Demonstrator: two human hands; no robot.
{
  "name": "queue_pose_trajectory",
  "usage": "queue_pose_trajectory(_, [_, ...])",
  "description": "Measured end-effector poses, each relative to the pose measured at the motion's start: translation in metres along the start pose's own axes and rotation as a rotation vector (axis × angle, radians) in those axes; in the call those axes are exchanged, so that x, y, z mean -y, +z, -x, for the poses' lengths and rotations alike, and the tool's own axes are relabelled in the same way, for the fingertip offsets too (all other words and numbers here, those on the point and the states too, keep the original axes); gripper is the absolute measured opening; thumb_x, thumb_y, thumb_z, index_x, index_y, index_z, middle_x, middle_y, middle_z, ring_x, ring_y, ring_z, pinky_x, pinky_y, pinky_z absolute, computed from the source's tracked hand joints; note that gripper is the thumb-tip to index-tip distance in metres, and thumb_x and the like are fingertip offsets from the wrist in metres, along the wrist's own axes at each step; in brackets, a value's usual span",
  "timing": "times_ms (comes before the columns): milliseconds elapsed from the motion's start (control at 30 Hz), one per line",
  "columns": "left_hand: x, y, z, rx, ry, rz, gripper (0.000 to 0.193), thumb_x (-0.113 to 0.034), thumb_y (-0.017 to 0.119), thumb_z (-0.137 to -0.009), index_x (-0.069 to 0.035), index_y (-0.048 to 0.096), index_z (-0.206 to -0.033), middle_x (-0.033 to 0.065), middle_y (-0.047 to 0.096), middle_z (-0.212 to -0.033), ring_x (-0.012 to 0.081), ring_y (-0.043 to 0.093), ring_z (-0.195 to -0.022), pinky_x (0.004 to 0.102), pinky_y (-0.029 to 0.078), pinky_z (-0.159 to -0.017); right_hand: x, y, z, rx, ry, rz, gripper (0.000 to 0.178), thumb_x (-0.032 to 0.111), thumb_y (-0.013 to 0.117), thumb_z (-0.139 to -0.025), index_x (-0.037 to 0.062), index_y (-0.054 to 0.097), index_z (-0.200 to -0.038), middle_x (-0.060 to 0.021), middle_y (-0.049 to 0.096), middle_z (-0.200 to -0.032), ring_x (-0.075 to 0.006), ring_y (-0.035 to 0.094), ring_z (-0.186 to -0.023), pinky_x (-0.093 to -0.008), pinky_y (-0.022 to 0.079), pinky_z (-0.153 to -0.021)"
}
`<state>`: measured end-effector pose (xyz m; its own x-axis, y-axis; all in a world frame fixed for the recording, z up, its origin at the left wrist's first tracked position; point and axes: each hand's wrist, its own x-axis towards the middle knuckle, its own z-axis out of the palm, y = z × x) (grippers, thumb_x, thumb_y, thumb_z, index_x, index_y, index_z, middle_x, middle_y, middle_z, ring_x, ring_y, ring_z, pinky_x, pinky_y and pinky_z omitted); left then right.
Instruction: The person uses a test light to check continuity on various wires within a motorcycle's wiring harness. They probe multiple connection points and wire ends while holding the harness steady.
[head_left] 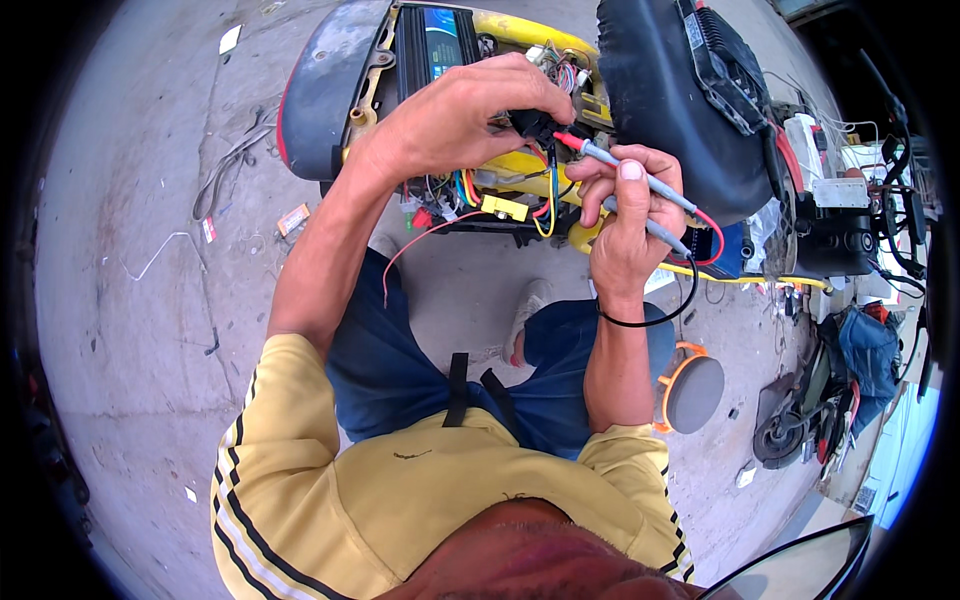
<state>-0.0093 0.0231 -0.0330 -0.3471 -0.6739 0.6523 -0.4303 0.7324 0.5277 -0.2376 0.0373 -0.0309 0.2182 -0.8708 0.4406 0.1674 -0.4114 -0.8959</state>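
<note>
Head view: the left hand (460,110) pinches a small black plastic connector (530,125) above the yellow scooter frame (520,165). The right hand (625,215), just right of the connector, has its fingers closed around two thin grey probes (640,185); one red tip touches the connector.

Glossy yellow plastic scooter body (520,165) (scuffed) on rough concrete floor (130,300).
</note>
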Motion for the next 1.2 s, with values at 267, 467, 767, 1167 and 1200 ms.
queue_pose_trajectory(267, [-0.002,0.001,-0.001,-0.011,0.009,-0.004,0.052,0.014,0.077,-0.070,-0.007,0.074,-0.117,0.0042,0.075,-0.119,0.0265,0.067,-0.117,0.0380,0.058,-0.100,-0.001,-0.001,0.010,0.064,-0.142,0.250,0.017,0.012,0.054,-0.109,-0.0033,0.054,-0.116,-0.0220,0.075,-0.096,-0.0046,0.053,-0.061,-0.0208,0.045,-0.059])
queue_pose_trajectory(467, [-0.002,0.001,-0.001,-0.025,0.050,-0.024,0.054,0.015,0.075,-0.069,-0.007,0.073,-0.118,0.0041,0.075,-0.119,0.0264,0.067,-0.117,0.0385,0.058,-0.100,-0.008,-0.002,0.009,0.107,-0.458,0.541,0.016,0.002,0.066,-0.097,-0.0012,0.060,-0.111,-0.0143,0.075,-0.089,-0.0235,0.073,-0.074,-0.0346,0.058,-0.069])
queue_pose_trajectory(767, [0.001,0.000,0.001,-0.014,0.069,-0.112,0.055,0.014,0.071,-0.070,-0.007,0.072,-0.121,0.0061,0.073,-0.118,0.0283,0.066,-0.118,0.0394,0.057,-0.100,0.013,0.001,0.005,0.143,-0.230,0.551,0.012,0.003,0.066,-0.101,-0.0011,0.063,-0.113,-0.0129,0.075,-0.087,-0.0212,0.073,-0.074,-0.0325,0.057,-0.070])
queue_pose_trajectory(1167, [0.001,0.000,0.001,-0.013,0.073,-0.110,0.055,0.015,0.070,-0.072,-0.007,0.071,-0.122,0.0066,0.073,-0.119,0.0287,0.066,-0.119,0.0396,0.057,-0.100,0.004,0.005,0.005,0.151,-0.356,0.602,0.015,0.000,0.067,-0.099,-0.0004,0.063,-0.113,-0.0160,0.072,-0.096,-0.0272,0.073,-0.077,-0.0359,0.058,-0.070])
queue_pose_trajectory(1200, [0.001,0.000,0.000,-0.017,0.070,-0.116,0.055,0.014,0.071,-0.072,-0.007,0.071,-0.123,0.0066,0.072,-0.119,0.0289,0.066,-0.119,0.0397,0.057,-0.100,0.001,0.004,0.005,0.154,-0.388,0.591,0.019,-0.002,0.070,-0.096,0.0004,0.062,-0.113,-0.0163,0.071,-0.096,-0.0308,0.072,-0.079,-0.0375,0.057,-0.071])
